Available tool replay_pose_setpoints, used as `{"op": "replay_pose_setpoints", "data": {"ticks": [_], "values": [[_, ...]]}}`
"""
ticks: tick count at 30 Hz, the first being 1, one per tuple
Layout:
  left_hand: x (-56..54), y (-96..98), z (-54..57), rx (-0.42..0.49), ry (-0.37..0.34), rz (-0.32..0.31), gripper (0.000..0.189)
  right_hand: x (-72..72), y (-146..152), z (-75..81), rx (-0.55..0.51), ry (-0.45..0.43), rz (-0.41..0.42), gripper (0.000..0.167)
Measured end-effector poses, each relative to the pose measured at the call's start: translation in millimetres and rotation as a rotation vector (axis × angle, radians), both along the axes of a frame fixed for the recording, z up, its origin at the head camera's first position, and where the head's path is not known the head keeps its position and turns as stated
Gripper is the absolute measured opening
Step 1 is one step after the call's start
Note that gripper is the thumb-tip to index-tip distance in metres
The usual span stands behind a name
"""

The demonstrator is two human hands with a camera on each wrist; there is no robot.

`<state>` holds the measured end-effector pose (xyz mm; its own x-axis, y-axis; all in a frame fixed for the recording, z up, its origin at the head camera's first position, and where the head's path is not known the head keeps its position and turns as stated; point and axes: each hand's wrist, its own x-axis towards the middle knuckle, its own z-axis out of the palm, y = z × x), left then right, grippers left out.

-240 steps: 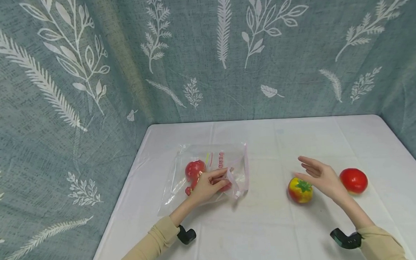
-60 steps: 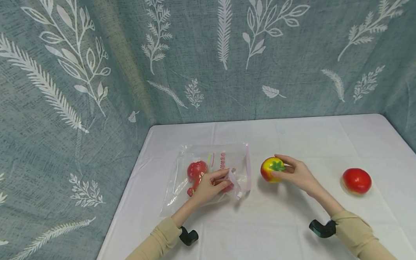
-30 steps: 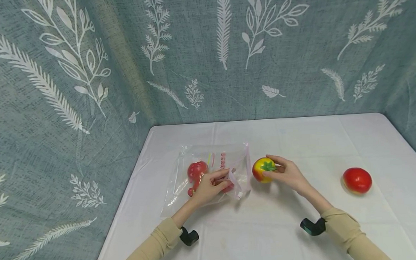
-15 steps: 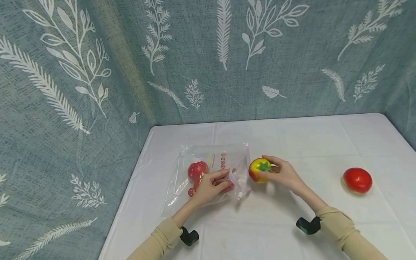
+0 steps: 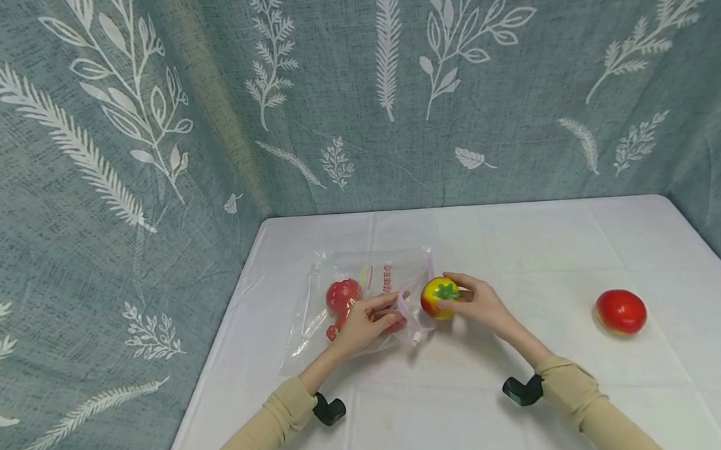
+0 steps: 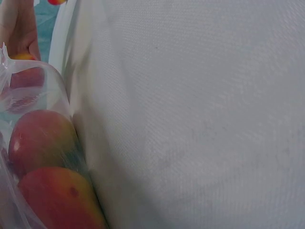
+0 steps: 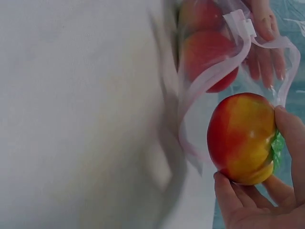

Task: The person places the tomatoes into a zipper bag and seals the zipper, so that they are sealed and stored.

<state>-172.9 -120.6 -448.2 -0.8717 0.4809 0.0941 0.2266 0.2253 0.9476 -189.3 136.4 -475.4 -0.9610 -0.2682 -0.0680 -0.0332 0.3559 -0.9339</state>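
Note:
A clear zip bag [image 5: 305, 336] with a pinkish zip edge lies on the table, several red fruits [image 5: 342, 294] inside it. My left hand [image 5: 355, 330] pinches the bag near its mouth and holds it apart. In my right hand [image 5: 486, 308] is a red-and-yellow persimmon-like fruit [image 7: 240, 138] with a green leafy top, gripped between thumb and fingers. It sits right at the bag's mouth, with the pink zip edge [image 7: 212, 78] gaping in front of it in the right wrist view. Two fruits [image 6: 43, 140] show through the plastic in the left wrist view.
A shiny red tomato-like fruit [image 5: 621, 312] rests on the right side of the white-covered table [image 5: 551, 242]. A blue-green curtain [image 5: 356, 150] with white leaf prints hangs behind and at both sides. Each wrist carries a black camera mount [image 5: 329, 410].
My right hand took hold of the red-and-yellow fruit and has carried it left across the table to the bag's mouth. My left hand keeps its hold on the bag.

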Motion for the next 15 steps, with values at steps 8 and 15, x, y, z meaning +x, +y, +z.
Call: {"op": "replay_pose_setpoints", "data": {"ticks": [8, 15], "values": [[-4.9, 0.1, -10.6, -0.013, 0.009, 0.002, 0.040, -2.6, -11.1, -6.0, -0.008, -0.021, -0.011, 0.063], [-11.8, -2.5, -29.9, -0.020, 0.026, 0.002, 0.042, -4.5, -20.5, -9.3, 0.000, -0.012, -0.017, 0.064]]}}
